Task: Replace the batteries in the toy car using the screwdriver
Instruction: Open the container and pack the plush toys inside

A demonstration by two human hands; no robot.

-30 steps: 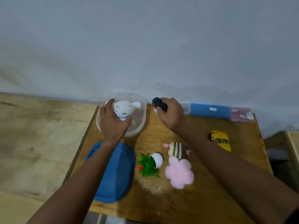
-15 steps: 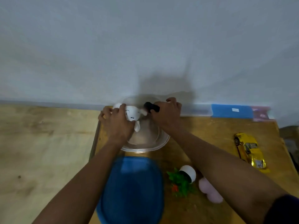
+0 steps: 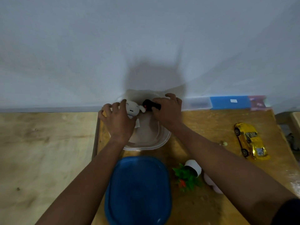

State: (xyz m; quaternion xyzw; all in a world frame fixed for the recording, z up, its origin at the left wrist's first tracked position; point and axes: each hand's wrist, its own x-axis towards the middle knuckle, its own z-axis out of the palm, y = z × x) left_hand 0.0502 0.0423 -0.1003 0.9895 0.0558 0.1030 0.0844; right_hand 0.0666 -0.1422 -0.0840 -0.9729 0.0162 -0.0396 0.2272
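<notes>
There is one table (image 3: 211,120). It carries one yellow toy car (image 3: 250,141), one clear plastic container (image 3: 162,140), one blue lid (image 3: 138,192), one artificial plant (image 3: 188,176) in a white pot, one partly hidden pink soft toy (image 3: 209,180) and one long case (image 3: 229,102). There is also one white toy figure (image 3: 132,108) and one black tool (image 3: 150,105). The pale bits (image 3: 223,143) beside the car are too small to count.

Plain pale grey-blue wall (image 3: 65,46) across upper half, soft dark shadow (image 3: 151,75) on it at centre, brown wooden table (image 3: 211,124) set against the wall, paler wood-grain surface (image 3: 40,151) alongside at left, dim light.
</notes>
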